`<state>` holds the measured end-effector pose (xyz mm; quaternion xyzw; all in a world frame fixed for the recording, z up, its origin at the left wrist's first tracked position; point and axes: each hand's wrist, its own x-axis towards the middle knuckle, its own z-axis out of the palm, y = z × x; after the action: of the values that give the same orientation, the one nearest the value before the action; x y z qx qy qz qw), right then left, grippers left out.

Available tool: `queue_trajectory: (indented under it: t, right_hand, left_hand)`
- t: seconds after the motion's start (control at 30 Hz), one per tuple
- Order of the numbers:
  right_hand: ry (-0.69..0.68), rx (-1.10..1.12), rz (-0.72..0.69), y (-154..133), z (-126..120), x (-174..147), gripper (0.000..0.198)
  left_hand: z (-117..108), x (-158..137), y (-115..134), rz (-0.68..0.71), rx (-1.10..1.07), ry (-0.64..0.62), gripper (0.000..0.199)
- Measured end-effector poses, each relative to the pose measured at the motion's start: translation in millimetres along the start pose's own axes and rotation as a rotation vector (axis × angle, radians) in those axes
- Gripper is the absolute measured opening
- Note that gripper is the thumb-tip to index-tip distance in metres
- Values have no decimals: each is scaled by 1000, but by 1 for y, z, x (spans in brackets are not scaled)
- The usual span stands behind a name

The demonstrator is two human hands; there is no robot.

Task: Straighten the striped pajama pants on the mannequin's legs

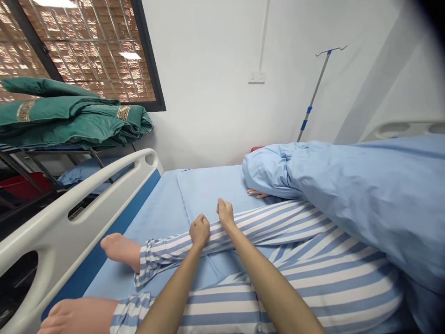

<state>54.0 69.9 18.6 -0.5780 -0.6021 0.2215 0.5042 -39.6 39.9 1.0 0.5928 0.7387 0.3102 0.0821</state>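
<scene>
My left hand (200,230) is closed in a fist at the shin of the far leg, against or just above the striped trousers (278,220). A little further up that leg, my right hand (225,213) is also a fist, near the knee and apart from the left; whether it touches the cloth I cannot tell. No object shows in either fist. The figure on the bed looks like a manikin, with a bare far foot (120,249) and a bare near foot (78,315). Its near leg lies under my forearms. A blue quilt (347,176) hides its upper body, leaving some fingers (256,193) showing.
The bed has a light blue sheet (212,185) and a white footboard (104,188) on the left. Behind that, green folded clothing (76,116) lies on a rack beneath a barred window (90,46). An IV pole (316,93) stands by the wall at the right.
</scene>
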Motion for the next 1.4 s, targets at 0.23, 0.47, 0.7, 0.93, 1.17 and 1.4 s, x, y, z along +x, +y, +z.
queue_trajectory:
  t: [0.23,0.47,0.7,0.93,1.17,1.4]
  right_hand:
    - [31,-307,-39,18,-5,-28,44]
    - [75,-245,-29,18,-8,-27,45]
    - [31,-113,-5,21,-17,-15,44]
    - [-41,-319,-133,24,-62,13,43]
    - [75,-374,-36,40,-79,2,38]
    - [131,-151,5,44,-88,10,42]
  left_hand:
    - [1,-2,1,9,39,1,22]
    - [11,5,39,84,-82,10,24]
    - [27,-6,50,12,-15,-15,25]
    - [30,-8,52,37,100,-32,23]
    - [28,-8,54,78,80,-35,23]
    - [49,2,114,80,-144,43,25]
